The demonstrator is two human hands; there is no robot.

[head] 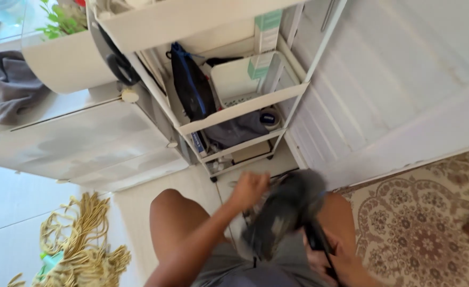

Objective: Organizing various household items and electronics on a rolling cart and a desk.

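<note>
1. Left hand (249, 188), near centre, is curled around the upper edge of a dark grey fuzzy duster head (285, 212), fingers pinching into its fluff.
2. Right hand (333, 260), lower and to the right, is wrapped around the duster's black handle (317, 239), fingers pressed together around it.
3. Duster head is a soft, shaggy, charcoal-coloured bundle, blurred by motion, held above the person's bare knees, just in front of a white wheeled shelf cart (245, 106).
4. Bottom edge of the picture cuts off the handle, and the blur hides the exact finger positions.
5. On the cart, far centre, a tall narrow box (266, 32) in white and pale green stands upright; below it sits a white perforated basket (234, 85) beside a dark blue and black bag (189, 85).
6. On the lower shelf a small round white tub with a dark blue lid (269, 118) rests against grey cloth.
7. Patterned beige rug (420, 228) lies right; a yellow string mop (80, 239) lies near left.
</note>
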